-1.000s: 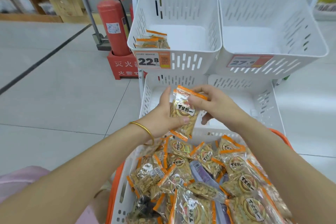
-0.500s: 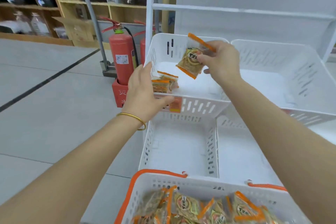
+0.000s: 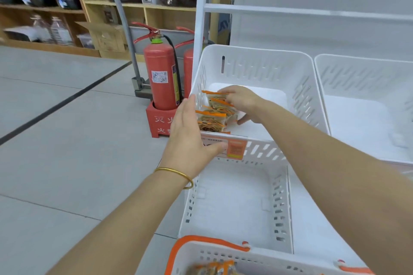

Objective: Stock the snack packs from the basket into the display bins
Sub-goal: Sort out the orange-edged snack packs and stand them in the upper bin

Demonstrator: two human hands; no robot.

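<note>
White, slot-patterned bins (image 3: 263, 67); clear packs (image 3: 211, 119) edged in orange; an orange tag (image 3: 237, 148); a red extinguisher (image 3: 159, 73), green-collared — and a white basket (image 3: 201, 252) rimmed orange, grey floor (image 3: 67, 163) striped black.

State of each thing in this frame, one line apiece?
Upper left bin: partly stocked at its front left.
Snack pack: inside that bin, held by right hand.
Left hand: open, against the bin's front corner.
Lower left bin: empty.
Basket: packs inside.
Fire extinguisher: upright in red stand.
</note>
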